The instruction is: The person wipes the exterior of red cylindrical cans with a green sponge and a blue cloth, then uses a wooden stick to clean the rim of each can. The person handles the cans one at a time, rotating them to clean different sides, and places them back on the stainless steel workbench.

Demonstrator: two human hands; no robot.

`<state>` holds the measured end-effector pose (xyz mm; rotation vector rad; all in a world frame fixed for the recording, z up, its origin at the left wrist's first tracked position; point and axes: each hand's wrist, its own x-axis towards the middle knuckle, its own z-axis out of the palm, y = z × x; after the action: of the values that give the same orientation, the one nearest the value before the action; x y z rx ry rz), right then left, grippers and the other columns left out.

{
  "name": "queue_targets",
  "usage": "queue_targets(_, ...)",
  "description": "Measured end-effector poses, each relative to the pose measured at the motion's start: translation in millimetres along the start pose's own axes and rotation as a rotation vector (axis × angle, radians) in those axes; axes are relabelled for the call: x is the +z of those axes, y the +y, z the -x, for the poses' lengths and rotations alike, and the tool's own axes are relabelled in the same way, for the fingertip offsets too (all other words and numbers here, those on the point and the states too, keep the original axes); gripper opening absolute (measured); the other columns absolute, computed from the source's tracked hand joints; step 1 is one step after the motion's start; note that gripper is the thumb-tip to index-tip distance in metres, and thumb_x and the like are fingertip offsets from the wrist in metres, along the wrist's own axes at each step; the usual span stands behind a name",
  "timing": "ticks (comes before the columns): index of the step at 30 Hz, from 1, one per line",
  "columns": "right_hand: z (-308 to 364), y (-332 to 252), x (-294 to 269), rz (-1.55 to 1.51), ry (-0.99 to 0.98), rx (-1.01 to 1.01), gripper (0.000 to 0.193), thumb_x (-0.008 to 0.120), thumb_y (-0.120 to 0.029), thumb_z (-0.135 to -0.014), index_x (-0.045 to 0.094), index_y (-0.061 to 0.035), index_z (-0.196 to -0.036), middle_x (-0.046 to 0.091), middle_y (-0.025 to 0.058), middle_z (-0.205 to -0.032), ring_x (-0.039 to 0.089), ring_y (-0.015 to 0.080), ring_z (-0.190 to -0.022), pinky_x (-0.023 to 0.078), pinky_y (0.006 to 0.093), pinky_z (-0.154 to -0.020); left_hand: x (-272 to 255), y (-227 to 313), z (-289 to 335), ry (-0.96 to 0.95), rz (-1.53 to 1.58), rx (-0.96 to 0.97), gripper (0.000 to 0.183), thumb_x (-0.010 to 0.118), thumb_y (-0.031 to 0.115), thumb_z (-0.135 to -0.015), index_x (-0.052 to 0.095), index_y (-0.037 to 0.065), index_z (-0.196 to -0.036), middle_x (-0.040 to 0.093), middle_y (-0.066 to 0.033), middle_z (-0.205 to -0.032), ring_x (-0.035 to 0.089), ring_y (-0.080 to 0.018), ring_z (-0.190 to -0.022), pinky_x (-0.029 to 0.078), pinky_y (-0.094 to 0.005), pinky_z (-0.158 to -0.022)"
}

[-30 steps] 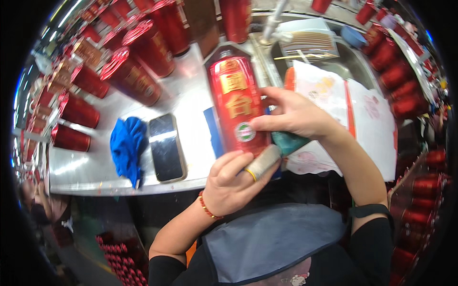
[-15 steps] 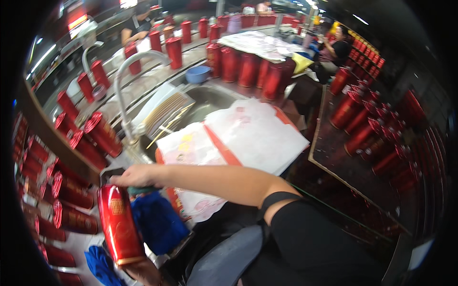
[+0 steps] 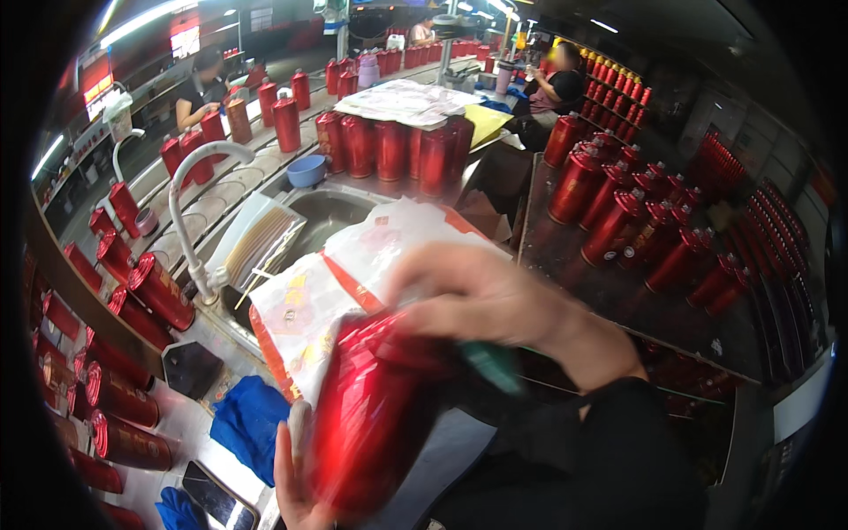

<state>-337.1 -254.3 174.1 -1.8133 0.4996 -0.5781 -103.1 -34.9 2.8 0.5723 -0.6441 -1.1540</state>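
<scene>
A glossy red bottle (image 3: 367, 406) is tilted in front of me and smeared by motion. My left hand (image 3: 296, 477) supports it low down, fingers along its left side and palm near its base. Over its top end curls my right hand (image 3: 495, 296), blurred, with the fingers bent down onto the shoulder. The bottle's neck is hidden under that hand. Something green and soft-looking (image 3: 495, 364) shows below my right palm; what it is cannot be made out. Behind the bottle lie white and red printed paper sheets (image 3: 389, 234).
A metal sink (image 3: 340, 212) with a curved faucet (image 3: 181, 208) lies ahead, a blue bowl (image 3: 306, 170) at its rim. Blue cloths (image 3: 252, 424) and a phone (image 3: 219, 495) are at left. Red bottles (image 3: 609, 212) crowd a dark table at right. Other people (image 3: 556, 79) sit farther off.
The red bottle has moved from the left to the middle, in front of me, with both hands. My right arm has drawn back to the right, and the view has shifted.
</scene>
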Motion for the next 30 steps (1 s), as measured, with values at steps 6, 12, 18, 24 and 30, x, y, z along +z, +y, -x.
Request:
queue_targets(6, 84, -16, -92, 1.047, 0.700, 0.033, 0.021, 0.073, -0.019, -0.091, 0.062, -0.0071, -0.105, 0.055, 0.0040, -0.060, 0.053, 0.0120, -0.053, 0.041, 0.0289, -0.056, 5, 0, -22, -0.119, -0.479, 0.063, 0.072, 0.061, 0.034, -0.104, 0.030, 0.001, -0.160, 0.036, -0.0207, -0.163, 0.044, -0.0365, -0.145, 0.040, -0.0467, -0.117)
queue_targets(12, 109, 45, -214, 1.368, 0.941, 0.357, 0.036, 0.067, -0.037, -0.092, 0.063, -0.0049, -0.107, 0.075, 0.0173, -0.093, 0.072, 0.0381, -0.089, 0.055, 0.0486, -0.078, 10, 4, -23, -0.097, -0.486, -0.019, 0.067, 0.058, 0.031, -0.106, 0.031, -0.001, -0.158, 0.039, -0.0217, -0.161, 0.048, -0.0367, -0.142, 0.044, -0.0459, -0.113)
queue_targets(18, 128, 71, -269, 1.267, 0.993, 0.616, 0.040, 0.068, -0.042, -0.090, 0.068, -0.0062, -0.108, 0.075, 0.0177, -0.103, 0.072, 0.0390, -0.099, 0.056, 0.0506, -0.086, 13, 16, -19, -0.115, -0.514, 0.034, 0.063, 0.056, 0.026, -0.106, 0.033, -0.003, -0.157, 0.041, -0.0256, -0.158, 0.048, -0.0394, -0.141, 0.042, -0.0496, -0.115)
queue_targets(24, 103, 53, -273, 1.401, 0.883, 0.605, 0.048, 0.074, -0.051, -0.087, 0.072, -0.0048, -0.100, 0.074, 0.0220, -0.096, 0.072, 0.0396, -0.094, 0.055, 0.0517, -0.078, 18, 29, -6, 0.018, -0.561, 0.047, 0.062, 0.061, 0.024, -0.104, 0.039, -0.007, -0.153, 0.046, -0.0236, -0.155, 0.048, -0.0340, -0.141, 0.039, -0.0478, -0.117)
queue_targets(30, 6, -20, -216, 1.347, 0.889, -0.028, 0.038, 0.077, -0.035, -0.090, 0.071, -0.0048, -0.113, 0.059, 0.0133, -0.065, 0.058, 0.0236, -0.057, 0.043, 0.0409, -0.056, 10, 45, 10, 0.157, -0.569, 0.099, 0.058, 0.067, 0.014, -0.097, 0.048, -0.003, -0.149, 0.046, -0.0182, -0.155, 0.051, -0.0339, -0.140, 0.049, -0.0462, -0.109)
